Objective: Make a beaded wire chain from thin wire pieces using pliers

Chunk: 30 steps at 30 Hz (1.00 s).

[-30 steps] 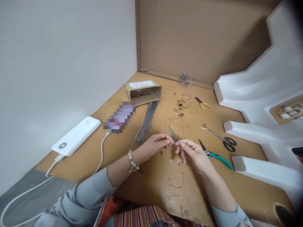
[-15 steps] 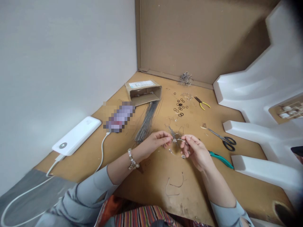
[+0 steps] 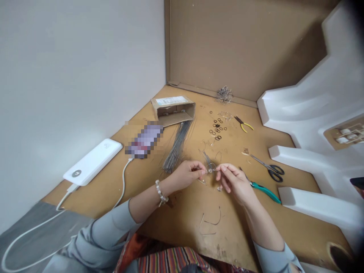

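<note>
A thin wire with a clear bead (image 3: 210, 170) on it spans the small gap between my two hands, above the table. My left hand (image 3: 193, 171), wearing a beaded bracelet (image 3: 160, 192) at the wrist, pinches one side of the wire beside the bead. From the other side, my right hand (image 3: 231, 180) grips the wire between thumb and forefinger. A second clear bead (image 3: 219, 188) shows just below the right fingers. Short grey wires (image 3: 206, 157) lie on the table behind the bead. Teal-handled pliers (image 3: 265, 190) lie by my right wrist, partly hidden.
Long wires (image 3: 178, 149) lie by an open cardboard box (image 3: 176, 119). Black rings (image 3: 217, 131), yellow-handled pliers (image 3: 243, 124) and scissors (image 3: 267, 165) lie farther off. At left are a phone (image 3: 146, 140) and power bank (image 3: 93, 161); bent wires (image 3: 212, 223) lie in front; white foam (image 3: 298, 155) flanks the right.
My right fingers have shifted slightly on the wire, closer to the bead, and the wire loop between the hands has turned. The left hand keeps its pinch, slightly lower.
</note>
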Each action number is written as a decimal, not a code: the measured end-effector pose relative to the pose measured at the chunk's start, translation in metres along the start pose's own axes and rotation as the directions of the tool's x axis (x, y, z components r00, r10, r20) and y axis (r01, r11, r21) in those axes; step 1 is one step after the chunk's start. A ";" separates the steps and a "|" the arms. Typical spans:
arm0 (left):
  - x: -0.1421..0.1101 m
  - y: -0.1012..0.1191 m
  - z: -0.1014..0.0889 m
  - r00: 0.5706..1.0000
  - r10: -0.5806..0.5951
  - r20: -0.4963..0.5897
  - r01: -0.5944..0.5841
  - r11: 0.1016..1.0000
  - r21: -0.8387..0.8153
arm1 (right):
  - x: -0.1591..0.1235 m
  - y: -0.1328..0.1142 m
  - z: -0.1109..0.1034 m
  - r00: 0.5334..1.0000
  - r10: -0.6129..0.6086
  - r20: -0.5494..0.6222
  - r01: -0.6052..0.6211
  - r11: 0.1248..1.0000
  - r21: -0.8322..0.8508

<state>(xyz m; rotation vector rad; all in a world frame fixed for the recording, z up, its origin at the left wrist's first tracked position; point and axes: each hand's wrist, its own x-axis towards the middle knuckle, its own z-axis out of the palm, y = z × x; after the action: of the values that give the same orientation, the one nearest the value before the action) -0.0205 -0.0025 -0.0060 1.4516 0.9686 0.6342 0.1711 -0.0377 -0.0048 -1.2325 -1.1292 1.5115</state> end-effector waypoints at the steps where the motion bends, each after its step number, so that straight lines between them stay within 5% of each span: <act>1: 0.000 0.001 0.000 1.000 -0.003 0.000 0.003 1.000 -0.013 | 0.000 0.000 0.001 1.000 -0.007 0.002 0.007 1.000 0.002; 15: 0.004 -0.007 -0.001 0.999 0.002 0.043 0.012 0.948 -0.318 | -0.002 0.001 0.004 0.986 0.013 0.167 -0.020 0.999 0.046; 22: 0.003 -0.007 -0.001 0.974 -0.038 0.225 0.166 0.796 -0.583 | -0.002 -0.002 0.007 0.986 0.061 0.157 -0.059 0.998 -0.022; 30: 0.003 -0.008 0.002 0.976 -0.065 0.208 0.154 0.881 -0.448 | -0.003 -0.004 0.007 0.984 0.122 0.132 -0.099 0.981 -0.164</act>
<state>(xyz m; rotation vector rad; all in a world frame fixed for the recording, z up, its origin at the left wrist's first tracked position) -0.0189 -0.0015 -0.0143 1.0015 0.6853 0.5838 0.1654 -0.0406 0.0007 -1.3296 -1.3121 1.6403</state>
